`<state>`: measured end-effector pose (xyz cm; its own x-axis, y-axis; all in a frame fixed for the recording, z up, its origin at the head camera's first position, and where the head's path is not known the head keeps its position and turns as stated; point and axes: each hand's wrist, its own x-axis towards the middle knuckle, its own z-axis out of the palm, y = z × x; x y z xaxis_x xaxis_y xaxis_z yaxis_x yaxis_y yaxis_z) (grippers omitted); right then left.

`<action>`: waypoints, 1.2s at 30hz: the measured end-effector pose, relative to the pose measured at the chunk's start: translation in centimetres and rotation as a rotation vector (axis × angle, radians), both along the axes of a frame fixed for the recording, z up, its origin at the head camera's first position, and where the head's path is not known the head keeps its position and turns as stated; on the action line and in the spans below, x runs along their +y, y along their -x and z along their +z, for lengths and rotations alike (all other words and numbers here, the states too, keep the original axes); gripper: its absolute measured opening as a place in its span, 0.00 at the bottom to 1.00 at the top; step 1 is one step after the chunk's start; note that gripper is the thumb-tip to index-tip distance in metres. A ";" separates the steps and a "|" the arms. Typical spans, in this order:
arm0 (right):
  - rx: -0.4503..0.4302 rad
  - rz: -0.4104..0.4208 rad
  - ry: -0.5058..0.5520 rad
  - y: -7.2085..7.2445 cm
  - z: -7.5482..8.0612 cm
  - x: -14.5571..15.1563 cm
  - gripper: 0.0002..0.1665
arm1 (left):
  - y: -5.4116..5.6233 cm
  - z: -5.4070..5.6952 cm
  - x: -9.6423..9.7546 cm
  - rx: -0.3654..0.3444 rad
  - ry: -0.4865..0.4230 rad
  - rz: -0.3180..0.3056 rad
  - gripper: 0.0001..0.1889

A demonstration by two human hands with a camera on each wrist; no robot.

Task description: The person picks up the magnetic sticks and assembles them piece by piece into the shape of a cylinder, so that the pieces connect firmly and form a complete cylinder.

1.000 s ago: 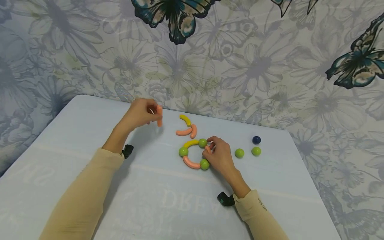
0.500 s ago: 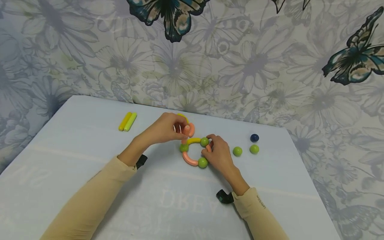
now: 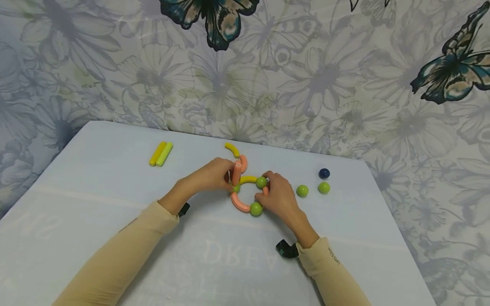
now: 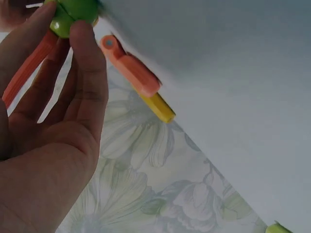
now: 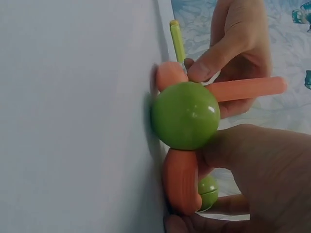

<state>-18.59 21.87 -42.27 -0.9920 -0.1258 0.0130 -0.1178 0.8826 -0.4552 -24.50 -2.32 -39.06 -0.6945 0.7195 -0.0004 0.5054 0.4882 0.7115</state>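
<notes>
left hand [image 3: 214, 174]: pinches the green ball [image 4: 73, 17] at the ring's [image 3: 240, 203] left
orange stick [image 3: 237, 174]: nearly upright above that ball, left hand nearer
right hand [image 3: 282, 195]: pinches orange arc [image 5: 181, 179] at the ring's right

right orange arc [image 3: 266, 191]: part-hidden | sleeve lettering [image 3: 334, 256]: illegible | top butterfly [image 3: 212, 19]: cropped

Indoors it was, home or studio unclear! A flowered, butterfly-printed wall [image 3: 325, 106] rose right behind a white table [image 3: 115, 178]!
</notes>
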 end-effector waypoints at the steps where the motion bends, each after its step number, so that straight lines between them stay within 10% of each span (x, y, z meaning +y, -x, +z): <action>1: -0.003 0.004 -0.014 -0.1 0.1 -0.1 0.31 | 0.0 -0.1 0.0 0.011 -0.010 0.005 0.09; 11: 0.074 0.084 0.027 -0.2 0.9 -0.7 0.28 | -0.1 -0.7 0.2 0.028 -0.035 0.068 0.12; 19: 0.041 -0.020 -0.057 -0.6 1.4 -0.6 0.13 | 0.0 -0.5 0.1 -0.075 -0.017 0.102 0.10; 28: -0.057 0.057 -0.207 -1.1 2.8 -0.7 0.30 | 0.2 -0.7 0.2 -0.057 0.020 0.127 0.10; 36: 0.005 0.086 0.048 -0.4 2.1 -0.6 0.11 | 0.1 -1.1 0.3 -0.077 0.022 0.092 0.08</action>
<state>-18.18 21.30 -40.17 -0.9774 -0.2095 0.0264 -0.1948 0.8461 -0.4961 -24.59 -2.02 -40.13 -0.7551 0.6518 -0.0713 0.4018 0.5459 0.7352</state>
